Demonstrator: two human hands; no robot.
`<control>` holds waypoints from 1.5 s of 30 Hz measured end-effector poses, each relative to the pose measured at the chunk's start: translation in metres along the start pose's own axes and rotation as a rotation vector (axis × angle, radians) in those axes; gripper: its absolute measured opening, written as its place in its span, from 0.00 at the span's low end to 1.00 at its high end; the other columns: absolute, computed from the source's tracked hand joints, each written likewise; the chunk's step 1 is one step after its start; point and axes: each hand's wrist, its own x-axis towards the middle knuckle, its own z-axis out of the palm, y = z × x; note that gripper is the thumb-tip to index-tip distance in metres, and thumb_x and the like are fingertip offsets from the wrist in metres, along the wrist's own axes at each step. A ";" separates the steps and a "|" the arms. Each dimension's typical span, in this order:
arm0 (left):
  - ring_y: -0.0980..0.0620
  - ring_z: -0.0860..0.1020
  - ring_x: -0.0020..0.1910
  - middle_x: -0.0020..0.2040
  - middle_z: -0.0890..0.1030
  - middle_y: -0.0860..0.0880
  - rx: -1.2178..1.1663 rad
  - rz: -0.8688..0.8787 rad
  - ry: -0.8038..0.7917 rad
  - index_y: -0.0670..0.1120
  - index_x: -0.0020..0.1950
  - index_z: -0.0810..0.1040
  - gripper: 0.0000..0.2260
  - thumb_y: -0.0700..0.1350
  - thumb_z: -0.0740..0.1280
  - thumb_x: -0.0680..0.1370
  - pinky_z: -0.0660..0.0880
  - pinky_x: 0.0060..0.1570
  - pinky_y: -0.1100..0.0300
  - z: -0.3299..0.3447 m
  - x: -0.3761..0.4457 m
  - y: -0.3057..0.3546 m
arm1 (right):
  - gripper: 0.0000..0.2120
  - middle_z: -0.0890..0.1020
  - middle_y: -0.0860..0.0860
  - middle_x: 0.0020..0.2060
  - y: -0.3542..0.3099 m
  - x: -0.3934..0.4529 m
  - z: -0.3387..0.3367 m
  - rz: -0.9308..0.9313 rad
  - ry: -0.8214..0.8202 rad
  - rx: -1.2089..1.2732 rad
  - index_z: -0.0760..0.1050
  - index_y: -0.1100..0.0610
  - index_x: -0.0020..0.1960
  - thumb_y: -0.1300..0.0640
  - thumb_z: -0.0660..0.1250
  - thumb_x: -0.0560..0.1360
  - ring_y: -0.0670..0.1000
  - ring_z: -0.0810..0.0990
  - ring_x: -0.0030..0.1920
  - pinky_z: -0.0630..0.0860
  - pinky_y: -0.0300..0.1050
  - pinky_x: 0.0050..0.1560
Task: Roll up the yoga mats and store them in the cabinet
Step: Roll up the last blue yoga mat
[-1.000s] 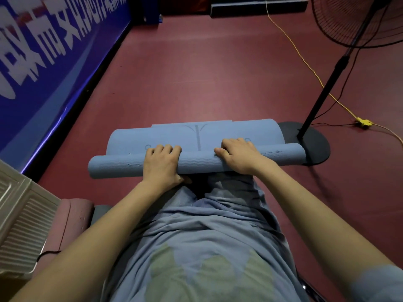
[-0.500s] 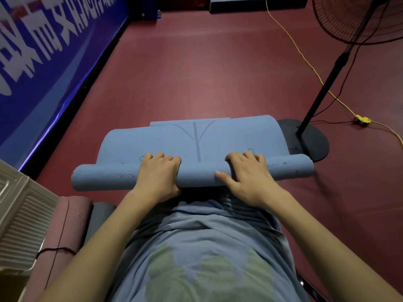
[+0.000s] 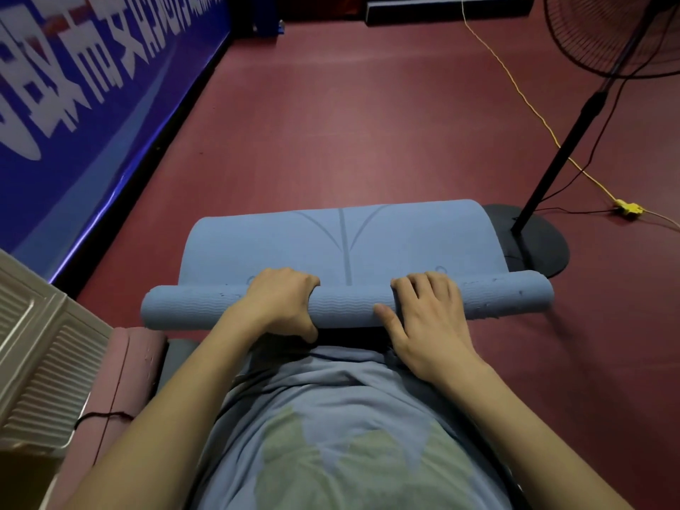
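The left hand point(image 3: 277, 305) is curling over the rolled part of the blue yoga mat point(image 3: 342, 244), thumb tucked beneath; the right hand point(image 3: 427, 318) is lying flatter, fingers draped over the roll. The mat is lying on the red floor point(image 3: 368, 123), a short flat section remaining ahead. Advisable: keep both grips pressing evenly so the ends stay aligned. A fan stand point(image 3: 537, 241) is standing at the mat's right edge.

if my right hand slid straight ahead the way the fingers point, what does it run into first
Past the blue roll it rests on, your right hand would likely meet the mat's flat part, then bare red floor.
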 end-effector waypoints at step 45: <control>0.44 0.80 0.50 0.50 0.82 0.50 0.062 0.000 0.101 0.51 0.57 0.74 0.30 0.63 0.77 0.61 0.74 0.41 0.54 -0.012 0.049 -0.013 | 0.23 0.82 0.56 0.47 0.012 0.111 0.000 -0.014 -0.212 0.098 0.65 0.52 0.37 0.40 0.47 0.84 0.61 0.78 0.50 0.65 0.52 0.45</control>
